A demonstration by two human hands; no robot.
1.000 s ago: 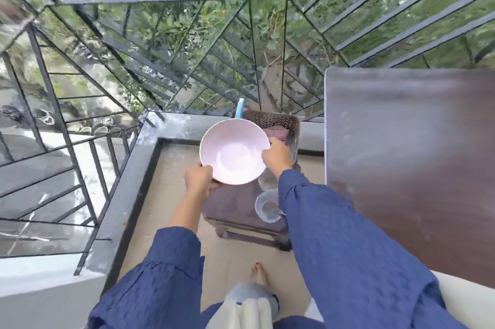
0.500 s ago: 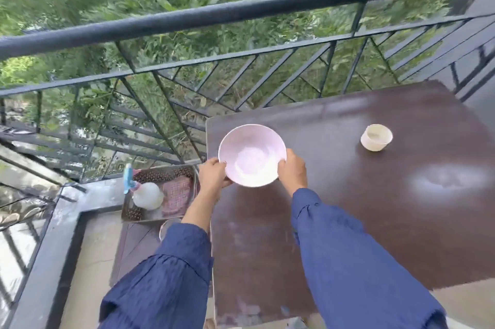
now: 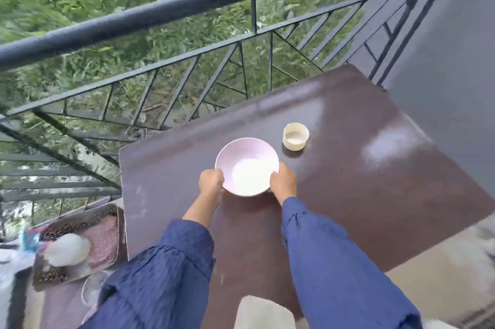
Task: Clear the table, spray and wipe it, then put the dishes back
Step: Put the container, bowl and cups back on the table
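bowl (image 3: pixel 247 166): held at mid table (image 3: pixel 375 194), contact unclear.
fingers (image 3: pixel 217 176): left hand (image 3: pixel 211 182) and right hand (image 3: pixel 283 182) curled round bowl rim.
risk: cup (image 3: pixel 295 136) just beside may be knocked; bowl may be dropped if released early.

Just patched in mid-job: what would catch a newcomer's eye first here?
A pale pink bowl, gripped at its sides by the left hand and right hand, is centre frame over the dark brown table. A small cream cup stands just beyond it to the right, apart from it. Lower left, off the table, a tray holds a blurred white spray bottle.
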